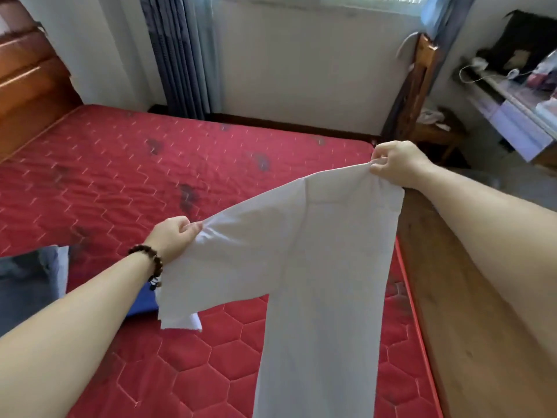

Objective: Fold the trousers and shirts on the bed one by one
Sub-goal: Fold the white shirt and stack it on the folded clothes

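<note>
We are holding a white shirt [316, 236] up in the air over the bed [120, 164], so this garment is at the very start of its fold: nothing on it is creased over yet, and it hangs loose from our two hands down past the bottom edge of the view at 6 o'clock. Our left hand [173, 236], at about 9 o'clock from the shirt's middle, pinches one sleeve or shoulder edge between thumb and curled fingers; our right hand [398, 164], up at 1 o'clock, pinches the other top corner the same way, so both grips are narrow and closed on cloth. At 8 o'clock, low on the left, we see a grey garment [27, 276] and a blue one [144, 303] lying on the bed; whether they are already folded or waiting we cannot tell, since the left arm hides much of them. So we judge that most of the work on this shirt is left: lay it flat, bring the sleeves in, fold the body. For room, the red mattress is bare from 10 to 12 o'clock, a wide flat space to spread the shirt. The edges to mind are the wooden side board [452, 297] running along 3 to 5 o'clock, just beside the hanging cloth, and the headboard [27, 86] far off at 10 o'clock.
</note>
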`<state>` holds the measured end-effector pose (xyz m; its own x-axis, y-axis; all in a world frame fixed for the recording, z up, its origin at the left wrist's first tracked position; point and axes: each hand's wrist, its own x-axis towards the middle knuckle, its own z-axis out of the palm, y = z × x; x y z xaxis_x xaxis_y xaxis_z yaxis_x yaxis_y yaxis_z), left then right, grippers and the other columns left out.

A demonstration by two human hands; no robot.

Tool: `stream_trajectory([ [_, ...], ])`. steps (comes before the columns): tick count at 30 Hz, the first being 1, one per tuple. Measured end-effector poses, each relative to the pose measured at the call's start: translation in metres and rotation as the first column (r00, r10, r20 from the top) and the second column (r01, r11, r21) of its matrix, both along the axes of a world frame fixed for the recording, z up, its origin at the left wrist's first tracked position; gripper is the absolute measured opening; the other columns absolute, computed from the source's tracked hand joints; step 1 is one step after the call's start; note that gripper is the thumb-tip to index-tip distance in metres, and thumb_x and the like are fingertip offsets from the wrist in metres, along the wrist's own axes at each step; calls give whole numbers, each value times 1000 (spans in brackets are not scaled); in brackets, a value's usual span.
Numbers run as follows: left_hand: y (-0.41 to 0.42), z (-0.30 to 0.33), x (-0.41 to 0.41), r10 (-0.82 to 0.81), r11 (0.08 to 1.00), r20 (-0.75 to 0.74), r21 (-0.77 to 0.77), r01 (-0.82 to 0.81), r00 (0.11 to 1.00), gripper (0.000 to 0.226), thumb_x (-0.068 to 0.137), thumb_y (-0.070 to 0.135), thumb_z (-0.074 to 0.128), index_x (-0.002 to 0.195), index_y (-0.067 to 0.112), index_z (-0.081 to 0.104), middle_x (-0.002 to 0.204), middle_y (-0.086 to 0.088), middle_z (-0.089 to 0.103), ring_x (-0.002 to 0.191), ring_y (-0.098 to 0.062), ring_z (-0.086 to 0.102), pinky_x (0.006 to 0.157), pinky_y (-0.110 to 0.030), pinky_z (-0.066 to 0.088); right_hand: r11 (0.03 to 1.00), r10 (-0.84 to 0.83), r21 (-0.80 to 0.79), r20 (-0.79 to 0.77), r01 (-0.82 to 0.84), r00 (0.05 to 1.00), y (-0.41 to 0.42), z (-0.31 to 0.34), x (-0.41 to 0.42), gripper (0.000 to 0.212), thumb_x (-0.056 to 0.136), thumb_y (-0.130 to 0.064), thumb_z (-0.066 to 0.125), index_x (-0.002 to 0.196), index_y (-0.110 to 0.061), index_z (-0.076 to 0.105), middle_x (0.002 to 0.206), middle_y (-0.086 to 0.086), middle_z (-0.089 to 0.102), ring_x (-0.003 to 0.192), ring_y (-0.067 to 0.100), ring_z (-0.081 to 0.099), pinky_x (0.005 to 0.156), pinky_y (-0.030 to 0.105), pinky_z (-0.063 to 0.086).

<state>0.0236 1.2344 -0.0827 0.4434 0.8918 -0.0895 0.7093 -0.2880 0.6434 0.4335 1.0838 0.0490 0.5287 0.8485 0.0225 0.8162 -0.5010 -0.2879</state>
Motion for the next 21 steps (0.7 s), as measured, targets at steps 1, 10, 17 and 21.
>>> stream_trajectory([
  [1, 15, -25, 8, -5, 1000, -51, -9, 5, 999, 40, 94, 38, 54, 62, 15, 46, 58, 1, 47, 57, -19, 45, 52, -31, 30, 999, -25, -27, -1, 25, 1000, 15, -30, 7, 8, 86, -30, 61, 84, -23, 63, 89, 1, 61, 76, 23, 58, 66, 29, 47],
  [10, 66, -192, 59, -32, 999, -173, -46, 25, 984, 31, 97, 33, 48, 71, 17, 45, 60, -4, 53, 60, -23, 49, 58, -38, 35, 994, -49, -95, 81, 57, 996, 74, -247, 44, 15, 93, -22, 54, 99, -13, 64, 98, 12, 66, 96, 35, 58, 85, 44, 42],
  [17, 95, -246, 101, 108, 993, -125, 53, -102, 986, 24, 99, 33, 41, 81, 17, 42, 59, -9, 53, 63, -36, 53, 61, -45, 44, 999, 20, -53, 109, -14, 994, 141, -310, 91, 15, 94, -23, 53, 99, -15, 65, 96, 8, 66, 96, 32, 55, 85, 42, 33],
  [21, 124, -273, 138, 267, 950, -389, 261, -172, 882, 35, 94, 42, 48, 107, 10, 52, 92, -16, 62, 91, -39, 58, 76, -45, 42, 987, 19, -158, 163, 7, 986, 188, -349, 116, 49, 90, -35, 61, 135, -22, 49, 138, 10, 48, 130, 28, 38, 101, 43, 29],
])
